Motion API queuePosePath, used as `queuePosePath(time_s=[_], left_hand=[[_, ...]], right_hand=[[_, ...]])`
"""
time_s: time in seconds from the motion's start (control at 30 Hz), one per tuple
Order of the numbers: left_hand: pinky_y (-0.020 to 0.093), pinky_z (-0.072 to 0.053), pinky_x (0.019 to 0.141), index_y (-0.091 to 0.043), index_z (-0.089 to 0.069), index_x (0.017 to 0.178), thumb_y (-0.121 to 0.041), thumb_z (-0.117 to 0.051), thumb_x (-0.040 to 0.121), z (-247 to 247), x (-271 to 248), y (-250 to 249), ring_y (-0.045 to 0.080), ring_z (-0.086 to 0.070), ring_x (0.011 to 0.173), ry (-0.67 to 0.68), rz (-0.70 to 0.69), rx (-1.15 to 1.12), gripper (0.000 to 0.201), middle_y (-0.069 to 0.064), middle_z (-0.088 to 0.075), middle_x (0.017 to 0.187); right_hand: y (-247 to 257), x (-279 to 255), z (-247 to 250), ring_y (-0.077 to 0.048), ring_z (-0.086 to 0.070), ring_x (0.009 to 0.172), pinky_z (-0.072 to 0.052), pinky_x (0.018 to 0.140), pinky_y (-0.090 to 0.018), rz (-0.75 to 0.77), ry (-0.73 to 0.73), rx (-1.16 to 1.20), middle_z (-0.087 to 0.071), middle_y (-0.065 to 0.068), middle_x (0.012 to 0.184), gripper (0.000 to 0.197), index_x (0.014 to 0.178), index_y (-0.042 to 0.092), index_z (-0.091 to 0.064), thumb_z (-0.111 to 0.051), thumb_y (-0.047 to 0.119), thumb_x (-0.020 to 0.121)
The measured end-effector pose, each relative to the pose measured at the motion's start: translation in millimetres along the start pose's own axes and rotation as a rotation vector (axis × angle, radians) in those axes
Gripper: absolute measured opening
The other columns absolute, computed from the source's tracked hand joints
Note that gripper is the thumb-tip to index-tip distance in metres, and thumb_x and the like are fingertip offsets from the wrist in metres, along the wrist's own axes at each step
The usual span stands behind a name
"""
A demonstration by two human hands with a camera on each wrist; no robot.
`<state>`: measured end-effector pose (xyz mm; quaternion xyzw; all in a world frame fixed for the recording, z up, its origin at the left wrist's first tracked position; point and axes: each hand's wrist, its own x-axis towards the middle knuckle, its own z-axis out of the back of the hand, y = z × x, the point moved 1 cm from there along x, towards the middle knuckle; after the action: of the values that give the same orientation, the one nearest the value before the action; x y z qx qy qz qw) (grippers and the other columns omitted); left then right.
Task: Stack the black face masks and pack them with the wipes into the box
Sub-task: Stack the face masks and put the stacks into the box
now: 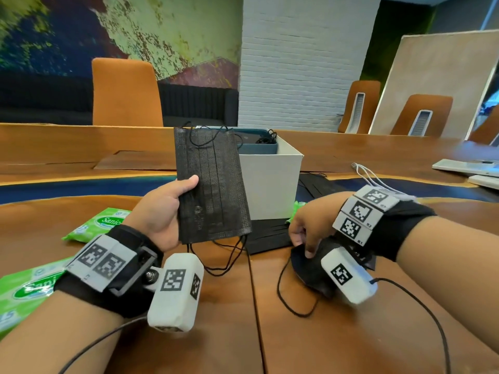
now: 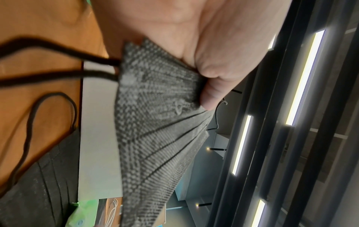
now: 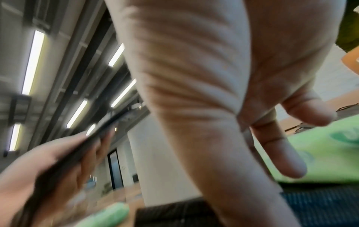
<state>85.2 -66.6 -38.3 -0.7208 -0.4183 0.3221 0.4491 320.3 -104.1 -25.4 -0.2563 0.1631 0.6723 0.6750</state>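
Note:
My left hand holds a black face mask upright in front of the white box, thumb on its front and fingers hidden behind it; the ear loops hang down. In the left wrist view the thumb pinches the pleated mask. My right hand reaches down, fingertips touching another black mask that lies on the table, partly hidden by the wrist camera. A third black mask lies flat against the box front. Two green wipes packs lie at the left.
A third green wipes pack lies beside the box, behind my right hand. More black masks lie right of the box. A blue box stands behind it. White ear loops trail at the right. Orange chairs stand beyond the wooden table.

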Motion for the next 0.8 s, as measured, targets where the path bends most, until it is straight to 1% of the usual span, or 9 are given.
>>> queuePosePath(time_s=[0.07,0.17,0.3,0.4,0.43,0.5,0.57,0.67,0.8], left_hand=[[0.036,-0.059,0.059,-0.005,-0.063,0.114,-0.027,-0.04,0.099,0,1,1,0.025,-0.073,0.081,-0.003,0.009,0.013,0.035,0.013,-0.074,0.098],[0.037,-0.059,0.056,-0.004,-0.062,0.116,-0.027,-0.042,0.098,0,1,3,0.027,-0.073,0.082,-0.005,0.019,0.009,0.035,0.014,-0.073,0.1],[0.038,-0.058,0.062,-0.006,-0.061,0.12,-0.027,-0.043,0.098,2,2,2,0.028,-0.072,0.09,-0.004,0.01,0.003,0.035,0.014,-0.072,0.106],[0.046,-0.053,0.076,-0.008,-0.058,0.125,-0.027,-0.043,0.097,3,1,0,0.031,-0.069,0.099,-0.001,-0.003,-0.018,0.037,0.014,-0.07,0.111],[0.047,-0.052,0.079,-0.009,-0.057,0.126,-0.028,-0.044,0.097,4,1,0,0.032,-0.068,0.101,-0.002,-0.007,-0.019,0.037,0.014,-0.07,0.112],[0.048,-0.051,0.08,-0.012,-0.057,0.126,-0.028,-0.045,0.097,5,0,1,0.031,-0.067,0.103,-0.012,-0.021,-0.01,0.036,0.012,-0.07,0.112],[0.047,-0.051,0.079,-0.013,-0.058,0.125,-0.029,-0.045,0.097,5,-1,2,0.03,-0.067,0.103,-0.023,-0.034,0.0,0.035,0.011,-0.071,0.111],[0.047,-0.051,0.079,-0.014,-0.06,0.123,-0.033,-0.046,0.096,4,-1,3,0.03,-0.067,0.103,-0.022,-0.028,0.007,0.035,0.01,-0.071,0.11],[0.047,-0.051,0.08,-0.016,-0.061,0.122,-0.035,-0.047,0.096,3,-1,3,0.029,-0.066,0.104,-0.023,-0.031,0.03,0.035,0.009,-0.072,0.109]], right_hand=[[-5,-9,9,-0.011,-0.057,0.084,-0.042,0.078,-0.031,0.036,-0.06,0.101,-0.064,0.009,0.086,0.01,0.08,0.031,-0.062,-0.072,0.028,0.08],[-10,-25,25,-0.007,-0.053,0.067,-0.04,0.074,-0.029,0.114,-0.194,0.2,-0.062,0.014,0.066,0.019,0.067,0.026,-0.059,-0.075,0.025,0.078],[-9,-44,39,-0.01,-0.052,0.064,-0.04,0.07,-0.029,0.192,-0.406,0.308,-0.06,0.002,0.069,0.019,0.081,0.008,-0.064,-0.075,0.024,0.078],[-5,-56,48,-0.002,-0.06,0.068,-0.046,0.076,-0.019,0.301,-0.496,0.532,-0.067,0.005,0.074,0.015,0.094,0.007,-0.069,-0.072,0.014,0.081],[-5,-59,50,-0.004,-0.061,0.073,-0.049,0.081,-0.022,0.333,-0.531,0.613,-0.069,0.001,0.079,0.016,0.096,0.004,-0.069,-0.071,0.011,0.081],[-4,-63,55,-0.014,-0.06,0.081,-0.048,0.091,-0.039,0.363,-0.617,0.72,-0.068,-0.011,0.088,0.017,0.095,0.0,-0.066,-0.07,0.01,0.081],[-2,-65,57,-0.014,-0.059,0.077,-0.049,0.082,-0.04,0.398,-0.696,0.804,-0.066,-0.016,0.087,0.009,0.088,0.004,-0.066,-0.07,0.011,0.082],[3,-66,61,-0.011,-0.055,0.07,-0.04,0.062,-0.024,0.473,-0.774,0.951,-0.063,-0.011,0.082,0.005,0.081,0.012,-0.065,-0.068,0.008,0.08],[10,-69,64,-0.024,-0.05,0.075,-0.037,0.069,-0.033,0.599,-0.849,1.173,-0.061,-0.004,0.072,0.01,0.079,0.009,-0.063,-0.068,0.012,0.071]])
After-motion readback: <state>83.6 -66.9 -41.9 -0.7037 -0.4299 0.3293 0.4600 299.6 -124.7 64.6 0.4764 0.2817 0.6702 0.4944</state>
